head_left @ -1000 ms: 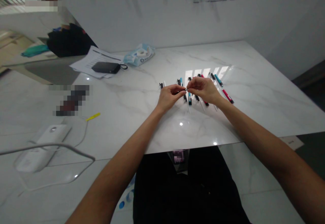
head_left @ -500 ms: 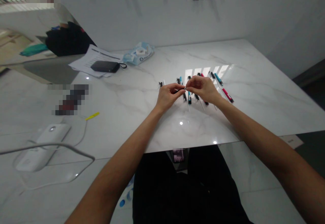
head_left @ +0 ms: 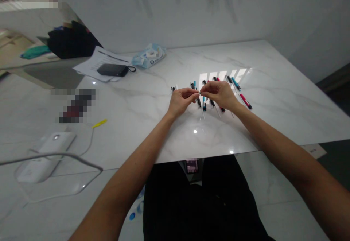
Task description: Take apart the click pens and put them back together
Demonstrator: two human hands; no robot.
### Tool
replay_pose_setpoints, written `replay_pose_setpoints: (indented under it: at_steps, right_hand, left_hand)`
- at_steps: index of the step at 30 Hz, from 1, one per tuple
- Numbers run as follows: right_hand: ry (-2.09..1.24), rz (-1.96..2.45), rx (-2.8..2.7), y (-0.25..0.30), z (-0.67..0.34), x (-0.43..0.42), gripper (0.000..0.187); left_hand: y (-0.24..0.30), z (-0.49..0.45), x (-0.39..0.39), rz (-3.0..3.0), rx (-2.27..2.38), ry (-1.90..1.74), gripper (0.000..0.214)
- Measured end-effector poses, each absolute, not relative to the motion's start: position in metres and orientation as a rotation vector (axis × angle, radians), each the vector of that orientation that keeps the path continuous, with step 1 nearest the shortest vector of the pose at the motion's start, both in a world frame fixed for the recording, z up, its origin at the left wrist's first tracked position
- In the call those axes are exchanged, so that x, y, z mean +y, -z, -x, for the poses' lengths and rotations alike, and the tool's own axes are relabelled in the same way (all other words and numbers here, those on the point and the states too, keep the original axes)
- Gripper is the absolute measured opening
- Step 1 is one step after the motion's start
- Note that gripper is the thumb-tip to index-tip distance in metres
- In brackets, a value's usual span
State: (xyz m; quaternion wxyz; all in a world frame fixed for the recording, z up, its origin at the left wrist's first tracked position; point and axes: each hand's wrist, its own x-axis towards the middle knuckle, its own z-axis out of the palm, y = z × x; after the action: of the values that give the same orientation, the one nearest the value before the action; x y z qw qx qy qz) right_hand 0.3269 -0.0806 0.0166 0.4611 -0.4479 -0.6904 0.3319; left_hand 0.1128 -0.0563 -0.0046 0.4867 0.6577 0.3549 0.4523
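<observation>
Above the marble-patterned table, my left hand and my right hand meet fingertip to fingertip. Both are closed in a pinch on a small, thin pen part; only a light, shiny bit shows between the fingers. Pieces of pens lie spread under and around the hands. Right of my right hand are a red pen piece and a blue pen piece. A thin white refill points toward me below the fingers. Some pieces are hidden behind the hands.
Papers with a black pouch-like case lie at the back left, beside a blue-white wipes packet. A white device with a looping cable and a yellow tag occupy the left. The table's front edge borders my lap.
The dark piece seen at my left fingertips is now mostly hidden, and a light, shiny bit shows between the fingertips instead. Both hands stay in nearly the same place.
</observation>
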Motion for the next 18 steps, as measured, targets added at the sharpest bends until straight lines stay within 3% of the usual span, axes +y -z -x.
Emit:
replay_pose_setpoints:
  at_steps: [8,12,18]
  right_hand:
    - [-0.783,1.165,-1.775,-0.0112,-0.3299,-0.0771,0.024]
    - [-0.741,1.249,-1.839,-0.0113,-0.3313,-0.0769,0.035]
    - [-0.824,1.141,-1.852,-0.0124,-0.3327,-0.0765,0.028]
  left_hand:
    - [0.0055,-0.1138,-0.0578,-1.592,0.837,-1.134,0.035]
    - [0.0063,-0.1159,-0.0583,-1.614,0.837,-1.154,0.032]
    - [0.0068,-0.1165,-0.0578,-1.641,0.841,-1.164,0.031]
